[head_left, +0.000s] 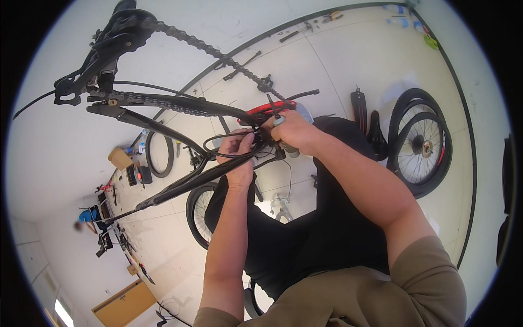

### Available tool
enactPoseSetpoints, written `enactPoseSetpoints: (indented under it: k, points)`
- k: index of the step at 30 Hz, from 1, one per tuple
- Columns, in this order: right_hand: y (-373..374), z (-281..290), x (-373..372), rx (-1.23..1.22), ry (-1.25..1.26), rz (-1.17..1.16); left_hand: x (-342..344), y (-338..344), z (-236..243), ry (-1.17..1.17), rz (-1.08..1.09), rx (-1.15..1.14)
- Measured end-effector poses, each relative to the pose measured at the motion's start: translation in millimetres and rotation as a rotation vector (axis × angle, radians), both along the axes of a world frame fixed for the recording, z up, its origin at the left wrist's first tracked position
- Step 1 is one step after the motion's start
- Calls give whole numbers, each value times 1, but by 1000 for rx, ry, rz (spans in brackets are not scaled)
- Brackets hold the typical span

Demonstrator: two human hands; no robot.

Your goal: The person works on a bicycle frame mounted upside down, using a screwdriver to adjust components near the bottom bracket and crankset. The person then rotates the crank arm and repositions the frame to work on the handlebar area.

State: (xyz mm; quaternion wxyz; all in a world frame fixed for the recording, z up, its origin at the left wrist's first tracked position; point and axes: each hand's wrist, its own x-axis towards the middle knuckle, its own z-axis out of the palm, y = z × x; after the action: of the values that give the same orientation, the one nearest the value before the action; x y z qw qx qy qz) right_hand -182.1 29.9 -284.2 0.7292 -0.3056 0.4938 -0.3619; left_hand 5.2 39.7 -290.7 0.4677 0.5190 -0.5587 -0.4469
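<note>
A black bicycle frame stands tilted before me, with its chain hanging from the rear derailleur at the upper left. Close to the frame's lower joint, my left hand has its thumb and fingers pinched together, where a looped black cable runs in. My right hand is closed around a grey-and-black hand tool just to the right. The tool's exact kind and its working end are hard to make out. Both hands nearly meet at the joint.
Wheels with black tyres lie at the right, beside a saddle. Another wheel is near my left knee. A loose tyre and a cardboard box lie at the left. Beyond, a person in blue is near scattered parts.
</note>
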Motion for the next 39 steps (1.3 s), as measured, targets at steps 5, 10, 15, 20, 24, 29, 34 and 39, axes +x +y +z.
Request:
enactPoseSetpoints:
  k: [5,10,15,20,24,29,34,39]
  points:
    - [0,3,0,14,-31,-15,4,-2,-2,36,30,14]
    - [0,1,2,2,-15,-8,7,-5,-3,39,62,12]
    - [0,0,1,-6,2,14,7,-8,4,46,125,1]
    - [0,1,4,11,18,-1,21,-7,13,96,213,-137]
    - [0,0,5,-10,37,-8,30,-7,31,79,266,-172]
    - [3,-1,6,-45,32,-21,18,-9,36,64,293,-228]
    - [8,-4,6,-83,-5,-81,8,-4,39,17,286,-243]
    - [10,-8,6,-59,-1,-146,-20,25,67,168,315,25]
